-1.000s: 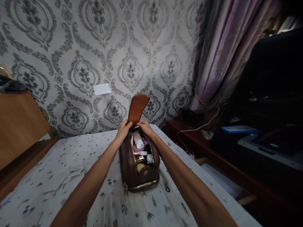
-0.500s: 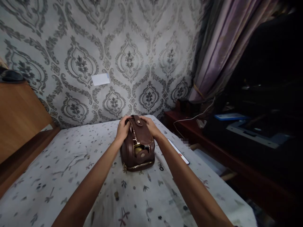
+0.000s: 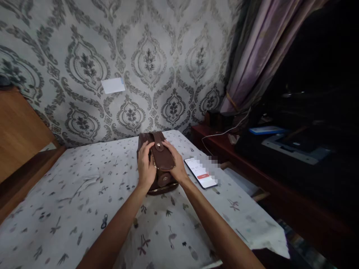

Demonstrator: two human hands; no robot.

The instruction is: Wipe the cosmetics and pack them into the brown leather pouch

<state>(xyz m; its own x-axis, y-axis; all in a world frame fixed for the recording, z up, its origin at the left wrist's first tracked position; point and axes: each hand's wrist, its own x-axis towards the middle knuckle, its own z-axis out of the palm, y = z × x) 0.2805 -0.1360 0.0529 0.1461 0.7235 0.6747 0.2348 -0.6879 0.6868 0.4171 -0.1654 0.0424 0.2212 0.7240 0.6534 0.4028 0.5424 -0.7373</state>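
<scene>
A brown leather bag with a gold-coloured zip sits on a printed white sheet. Its long flap lies over the top, and a second small tab with a round stud shows at the near end. My left hand grips the bag's left side, with the fingers pointing away and the thumb over the top. On the opposite side, my right hand presses against the flap's edge, its fingers partly out of sight. What is inside the bag is hidden.
Right of the bag lies a phone with a lit screen. Beyond it stands a dark red table with a white cable and a blue-edged item. A wooden board rises at the left, and patterned wallpaper covers the back.
Both hands have slid from the far end of the bag towards its near end. The flap now covers the gap where yellowish contents showed. More of the phone is visible.
</scene>
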